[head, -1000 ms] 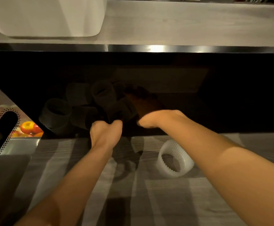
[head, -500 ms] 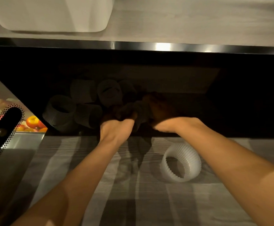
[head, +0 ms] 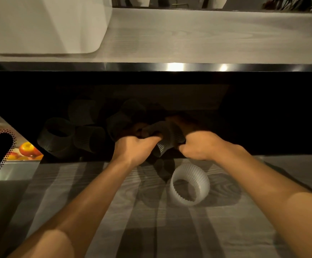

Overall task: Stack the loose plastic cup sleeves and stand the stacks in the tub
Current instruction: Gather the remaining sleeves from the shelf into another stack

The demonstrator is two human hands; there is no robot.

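A: Cup sleeves [head: 170, 140]: ribbed, dark in the shadow, held up off the desk [head: 77, 202] just beyond the white sleeve [head: 189, 185]. Left hand [head: 132, 151] curled tight round one end; right hand [head: 198, 146] curled round the other. Both closed firmly, no finger loose.

B: One sleeve in there, or two?

A: Hard to tell in that gloom. Probably one going into another.

B: Best way of seating it?

A: Line up both axes first, narrow end into wide mouth. Push straight, with a slight twist for meshing the ribs. Grip lightly: thin plastic, likely to squash oval under a hard squeeze and jam halfway. Stop at the first firm resistance.

B: And the others?

A: More loose sleeves [head: 58, 136] on their sides, beyond and to the left of the white sleeve, deep in the dark recess [head: 244, 118]. The white sleeve itself on its side on the desk, mouth toward the camera, just short of the right hand. Worth taking next, being nearest.

B: Tub?

A: White tub [head: 45, 25], far beyond and left of the white sleeve, up on the upper ledge [head: 207, 34]. Inside not visible. Better to finish the stack low, over the desk, then carry it with one hand underneath and stand it on end, not tipped against the wall.
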